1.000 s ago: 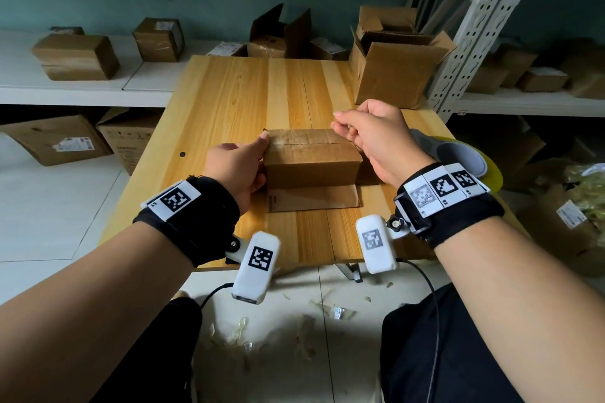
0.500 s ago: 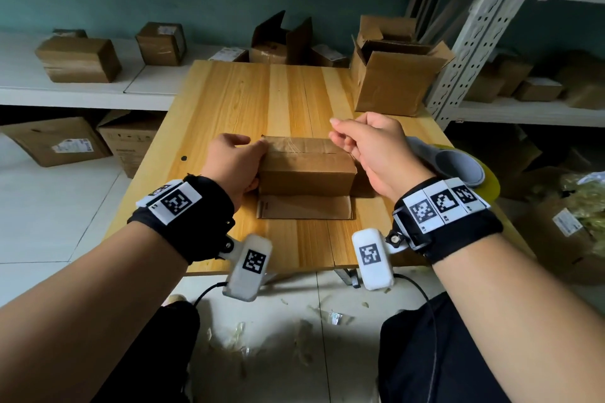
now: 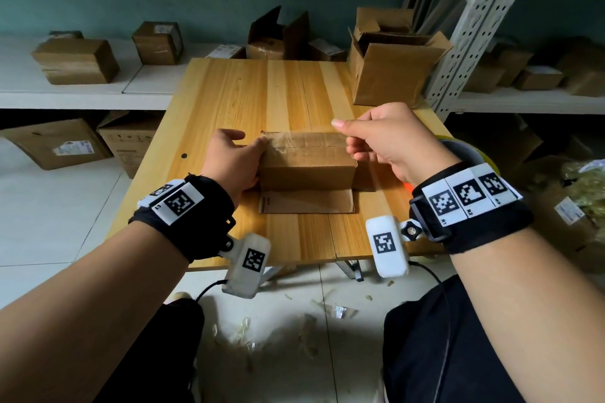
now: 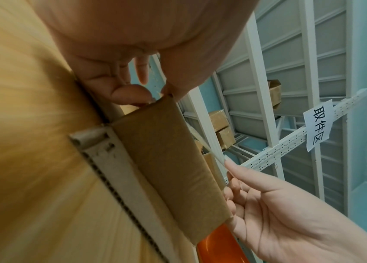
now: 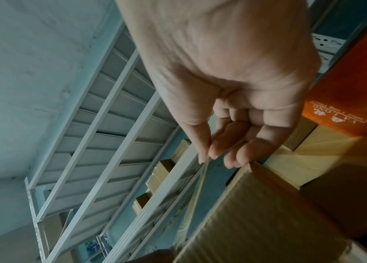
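A small cardboard box (image 3: 307,170) lies on the wooden table (image 3: 262,91), with one flap (image 3: 306,201) folded flat toward me. My left hand (image 3: 234,160) grips the box's left end, its thumb on the top corner. My right hand (image 3: 386,137) hovers over the box's right end and pinches a strip of clear tape (image 3: 302,133) between thumb and forefinger. The tape runs taut from the left top corner up to those fingertips. The left wrist view shows the box (image 4: 166,160) and the tape (image 4: 202,144). In the right wrist view the tape (image 5: 200,179) leaves the pinching fingers (image 5: 211,151).
An open cardboard box (image 3: 393,75) stands at the table's back right. An orange and yellow tape dispenser (image 3: 474,154) sits at the right edge behind my right wrist. White shelves (image 3: 82,95) with several boxes surround the table. Tape scraps litter the floor (image 3: 311,321).
My right hand has pulled the tape strip a little higher off the box top. My left hand stays at the box's left end, and the box has not shifted.
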A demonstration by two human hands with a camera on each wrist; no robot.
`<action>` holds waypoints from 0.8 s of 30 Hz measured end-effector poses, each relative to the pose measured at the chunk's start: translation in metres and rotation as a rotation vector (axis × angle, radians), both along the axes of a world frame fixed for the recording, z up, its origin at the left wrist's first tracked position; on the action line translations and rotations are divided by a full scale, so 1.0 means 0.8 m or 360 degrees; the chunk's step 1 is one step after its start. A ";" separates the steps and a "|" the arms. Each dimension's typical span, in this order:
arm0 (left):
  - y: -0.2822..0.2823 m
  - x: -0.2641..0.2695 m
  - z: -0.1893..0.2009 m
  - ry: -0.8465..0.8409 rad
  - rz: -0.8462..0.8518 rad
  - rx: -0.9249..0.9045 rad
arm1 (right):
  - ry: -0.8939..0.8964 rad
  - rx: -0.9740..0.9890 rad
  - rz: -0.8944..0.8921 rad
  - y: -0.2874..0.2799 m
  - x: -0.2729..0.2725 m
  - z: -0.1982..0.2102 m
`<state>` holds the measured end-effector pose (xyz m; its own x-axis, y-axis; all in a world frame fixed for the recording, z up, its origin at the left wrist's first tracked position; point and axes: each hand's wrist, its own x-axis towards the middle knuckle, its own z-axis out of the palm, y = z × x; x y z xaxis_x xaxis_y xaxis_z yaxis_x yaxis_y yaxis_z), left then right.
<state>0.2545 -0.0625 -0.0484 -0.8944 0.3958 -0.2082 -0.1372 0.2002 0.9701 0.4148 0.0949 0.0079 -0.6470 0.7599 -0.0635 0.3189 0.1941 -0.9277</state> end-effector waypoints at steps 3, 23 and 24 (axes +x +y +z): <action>0.000 0.002 0.001 -0.0021 0.0009 0.0005 | -0.0054 0.0013 0.0012 0.001 0.001 0.001; 0.003 0.014 0.005 -0.0023 -0.0018 0.0037 | -0.0459 -0.0217 0.0040 0.017 0.005 -0.011; 0.003 0.014 0.005 -0.0029 -0.0021 0.0036 | -0.0465 -0.0233 0.0040 0.018 0.005 -0.011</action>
